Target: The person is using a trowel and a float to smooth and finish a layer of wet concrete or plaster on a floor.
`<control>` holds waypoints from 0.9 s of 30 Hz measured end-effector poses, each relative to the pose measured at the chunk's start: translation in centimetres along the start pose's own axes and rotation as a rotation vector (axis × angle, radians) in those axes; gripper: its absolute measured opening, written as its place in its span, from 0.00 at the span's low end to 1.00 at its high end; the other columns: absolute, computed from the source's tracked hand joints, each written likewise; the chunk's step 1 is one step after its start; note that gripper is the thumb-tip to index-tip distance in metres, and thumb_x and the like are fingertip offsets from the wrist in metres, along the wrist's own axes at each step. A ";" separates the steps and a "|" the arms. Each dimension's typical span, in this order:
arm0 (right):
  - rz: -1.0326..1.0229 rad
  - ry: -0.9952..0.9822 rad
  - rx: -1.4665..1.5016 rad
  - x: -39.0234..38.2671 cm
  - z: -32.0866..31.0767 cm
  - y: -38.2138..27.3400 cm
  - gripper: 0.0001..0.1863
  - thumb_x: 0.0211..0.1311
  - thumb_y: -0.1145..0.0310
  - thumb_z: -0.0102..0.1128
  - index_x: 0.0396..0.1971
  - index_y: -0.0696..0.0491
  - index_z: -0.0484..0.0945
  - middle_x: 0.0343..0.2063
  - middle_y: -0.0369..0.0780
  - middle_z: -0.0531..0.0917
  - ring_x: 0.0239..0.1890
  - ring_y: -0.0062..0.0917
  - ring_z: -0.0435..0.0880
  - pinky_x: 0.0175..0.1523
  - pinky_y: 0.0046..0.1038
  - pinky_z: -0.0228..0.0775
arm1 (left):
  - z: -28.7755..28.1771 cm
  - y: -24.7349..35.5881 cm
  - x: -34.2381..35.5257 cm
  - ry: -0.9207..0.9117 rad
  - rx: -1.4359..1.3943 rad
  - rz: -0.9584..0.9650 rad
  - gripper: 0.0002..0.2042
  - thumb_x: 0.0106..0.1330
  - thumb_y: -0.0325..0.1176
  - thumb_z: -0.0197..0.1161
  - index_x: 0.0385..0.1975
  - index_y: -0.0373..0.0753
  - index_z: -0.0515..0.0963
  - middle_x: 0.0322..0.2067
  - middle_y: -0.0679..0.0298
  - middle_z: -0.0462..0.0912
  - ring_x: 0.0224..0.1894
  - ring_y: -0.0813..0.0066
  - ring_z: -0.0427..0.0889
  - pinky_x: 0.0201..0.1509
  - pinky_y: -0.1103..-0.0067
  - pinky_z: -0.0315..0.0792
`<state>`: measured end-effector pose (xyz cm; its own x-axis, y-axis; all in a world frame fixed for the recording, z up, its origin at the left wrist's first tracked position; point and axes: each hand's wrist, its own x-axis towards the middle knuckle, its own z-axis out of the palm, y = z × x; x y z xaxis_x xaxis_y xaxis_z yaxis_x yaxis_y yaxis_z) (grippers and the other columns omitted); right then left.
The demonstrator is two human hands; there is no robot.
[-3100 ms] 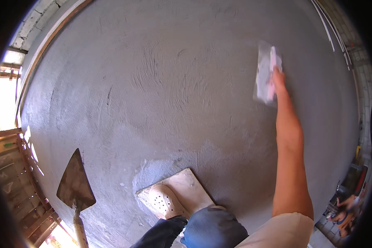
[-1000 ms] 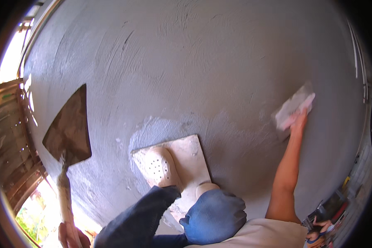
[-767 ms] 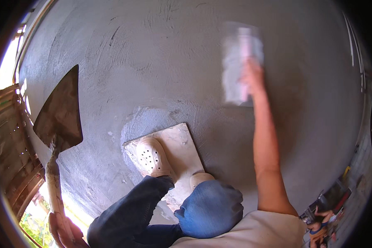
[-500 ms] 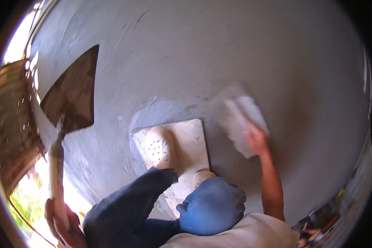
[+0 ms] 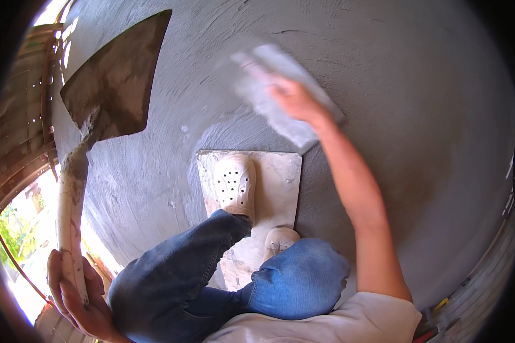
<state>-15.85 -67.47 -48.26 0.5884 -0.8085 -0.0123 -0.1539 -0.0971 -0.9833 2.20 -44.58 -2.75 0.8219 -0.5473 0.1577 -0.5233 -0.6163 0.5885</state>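
My left hand (image 5: 74, 288) at the lower left grips the pale, cement-crusted handle of a dark trowel (image 5: 120, 74), its broad pointed blade raised. My right hand (image 5: 289, 97) is closed on the pink handle of a flat plastering float (image 5: 292, 128), blurred by motion, over the grey rendered surface (image 5: 418, 91). Below the float a pale square board (image 5: 277, 183) carries my feet in cream perforated clogs (image 5: 234, 191). My bent, jeans-clad legs (image 5: 171, 268) lie along the bottom.
On the left are a weathered plank wall (image 5: 20, 114), a bright gap with green foliage and a thin red cable (image 5: 20, 266). A pale brick wall (image 5: 475, 303) runs down the right rim, with a small yellow item (image 5: 440, 303) near the bottom.
My right hand has swept the float from the right to the upper middle. The trowel in my left hand sits higher in view. The person at the far lower right is out of sight.
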 end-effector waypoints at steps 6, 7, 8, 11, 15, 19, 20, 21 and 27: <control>0.094 -0.688 -0.206 3.6 7.0 -8.4 0.18 0.62 0.57 0.50 0.48 0.49 0.74 0.41 0.51 0.80 0.43 0.40 0.80 0.49 0.39 0.70 | -2.9 0.4 1.6 -0.391 -0.218 -0.108 0.21 0.69 0.35 0.48 0.59 0.32 0.62 0.49 0.50 0.74 0.46 0.70 0.76 0.42 0.82 0.73; 0.094 -0.662 -0.208 3.9 6.3 -8.7 0.18 0.62 0.57 0.50 0.48 0.49 0.74 0.41 0.51 0.80 0.43 0.40 0.80 0.49 0.39 0.70 | -2.1 0.0 2.2 -0.305 0.265 0.579 0.20 0.68 0.31 0.50 0.59 0.35 0.63 0.48 0.49 0.75 0.44 0.68 0.77 0.40 0.80 0.74; 0.029 -0.644 -0.254 4.3 5.7 -8.8 0.18 0.61 0.57 0.50 0.46 0.50 0.75 0.40 0.51 0.81 0.42 0.40 0.80 0.48 0.40 0.70 | -1.5 0.0 2.7 -0.155 0.752 1.252 0.20 0.66 0.28 0.53 0.58 0.37 0.64 0.48 0.48 0.75 0.43 0.66 0.78 0.38 0.78 0.74; -0.053 -0.358 -0.237 4.4 0.8 -6.8 0.16 0.60 0.58 0.51 0.43 0.52 0.77 0.37 0.50 0.82 0.40 0.41 0.81 0.46 0.40 0.70 | -0.4 0.6 2.0 -0.205 0.630 1.195 0.20 0.64 0.24 0.55 0.57 0.39 0.65 0.49 0.47 0.75 0.44 0.61 0.79 0.38 0.74 0.75; 0.248 0.151 -0.118 1.1 -12.5 -0.3 0.16 0.65 0.61 0.52 0.50 0.51 0.75 0.32 0.39 0.82 0.36 0.21 0.78 0.40 0.26 0.72 | -0.3 1.2 -0.2 -0.298 0.508 0.744 0.19 0.64 0.22 0.56 0.55 0.39 0.66 0.51 0.47 0.73 0.49 0.53 0.77 0.43 0.69 0.76; 0.697 0.767 -0.126 -12.8 -23.8 2.5 0.22 0.64 0.53 0.52 0.53 0.50 0.74 0.25 0.35 0.78 0.20 0.17 0.72 0.28 0.24 0.69 | -1.1 0.7 1.6 -0.305 0.597 1.036 0.19 0.72 0.35 0.43 0.56 0.29 0.66 0.54 0.52 0.69 0.48 0.68 0.75 0.45 0.81 0.76; 0.731 0.844 -0.094 -18.1 -25.9 4.5 0.22 0.65 0.54 0.51 0.53 0.51 0.74 0.24 0.35 0.78 0.20 0.17 0.72 0.27 0.24 0.69 | -1.2 0.5 1.1 -0.281 0.345 0.652 0.17 0.68 0.29 0.49 0.56 0.36 0.66 0.54 0.51 0.71 0.50 0.61 0.75 0.45 0.75 0.76; 0.692 0.982 -0.168 -25.3 -29.8 8.4 0.21 0.66 0.56 0.49 0.53 0.51 0.74 0.26 0.36 0.78 0.20 0.17 0.70 0.24 0.24 0.68 | -0.9 -0.2 1.0 -0.263 0.067 0.252 0.20 0.64 0.23 0.56 0.56 0.43 0.67 0.53 0.50 0.73 0.52 0.53 0.75 0.45 0.68 0.76; 0.940 1.637 0.558 -44.8 -25.2 7.9 0.32 0.65 0.44 0.42 0.64 0.47 0.58 0.39 0.41 0.75 0.31 0.26 0.73 0.37 0.32 0.71 | -1.5 0.7 2.1 -0.228 0.113 0.456 0.21 0.62 0.19 0.56 0.56 0.40 0.66 0.51 0.50 0.73 0.51 0.55 0.75 0.46 0.69 0.75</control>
<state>-63.46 -46.61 -50.87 -0.7403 -0.1877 -0.6456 0.4897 0.5073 -0.7091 3.92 -45.34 -0.84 0.4416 -0.8760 0.1940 -0.8481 -0.3370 0.4089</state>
